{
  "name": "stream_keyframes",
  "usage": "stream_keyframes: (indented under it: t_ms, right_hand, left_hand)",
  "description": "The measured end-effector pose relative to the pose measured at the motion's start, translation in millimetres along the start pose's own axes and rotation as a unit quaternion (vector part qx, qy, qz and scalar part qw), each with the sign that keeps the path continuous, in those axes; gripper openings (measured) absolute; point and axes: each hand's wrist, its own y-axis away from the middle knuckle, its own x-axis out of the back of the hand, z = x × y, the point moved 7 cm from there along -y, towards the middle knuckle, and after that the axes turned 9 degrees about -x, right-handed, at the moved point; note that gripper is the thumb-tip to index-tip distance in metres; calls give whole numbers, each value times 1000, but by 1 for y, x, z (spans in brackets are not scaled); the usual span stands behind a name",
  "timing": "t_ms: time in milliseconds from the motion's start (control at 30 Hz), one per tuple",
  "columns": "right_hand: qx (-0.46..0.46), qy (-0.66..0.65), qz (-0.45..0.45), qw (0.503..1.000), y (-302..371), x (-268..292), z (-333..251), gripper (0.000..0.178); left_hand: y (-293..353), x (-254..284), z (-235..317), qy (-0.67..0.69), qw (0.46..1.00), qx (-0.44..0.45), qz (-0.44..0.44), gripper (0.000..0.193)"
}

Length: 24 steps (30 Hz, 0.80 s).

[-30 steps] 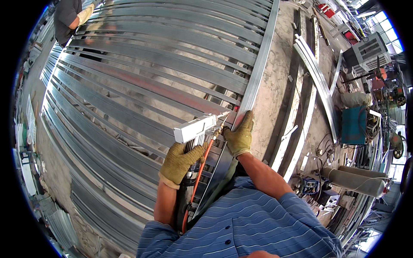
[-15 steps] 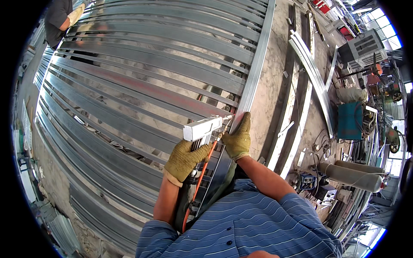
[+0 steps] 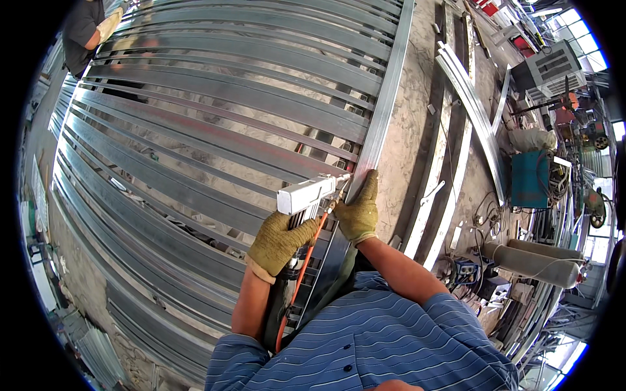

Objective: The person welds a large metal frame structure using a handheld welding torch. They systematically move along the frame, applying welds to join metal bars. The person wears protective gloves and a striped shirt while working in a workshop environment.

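Note:
My left hand (image 3: 279, 243), in a yellow-brown work glove, is closed round the handle of a white box-bodied welding gun (image 3: 305, 194). The gun's nozzle points right and meets the edge rail (image 3: 380, 127) of a large frame of steel bars (image 3: 261, 140). An orange hose (image 3: 301, 280) runs from the gun down past my left forearm. My right hand (image 3: 359, 212), gloved alike, rests on the rail just right of the nozzle. Its fingers stretch along the rail, and the thumb points toward the gun's front. Whether the thumb touches the gun I cannot tell.
A co-worker (image 3: 83, 39) with a gloved hand stands at the frame's far left corner. Right of the frame, long beams (image 3: 435, 195) and metal strips (image 3: 475, 111) lie on the floor. Beyond are a teal machine (image 3: 529, 180), gas cylinders (image 3: 531, 264) and cables.
The co-worker at the far left corner has shifted slightly left. My hands and the welding gun hold nearly the same place on the rail.

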Motion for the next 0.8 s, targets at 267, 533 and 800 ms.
stream_keyframes:
  t_ms: [267,533,800]
  right_hand:
    - [5,-3,7,1000,-1,-3,4,130]
    - [8,-7,3,1000,-1,-7,9,136]
    - [-3,-19,-22,1000,-1,-5,6,132]
  left_hand:
    - [0,-3,-3,29,999,24,-11,31]
    - [-1,-4,3,-58,998,0,-29,32]
    - [-1,-2,-5,-21,999,21,-40,32]
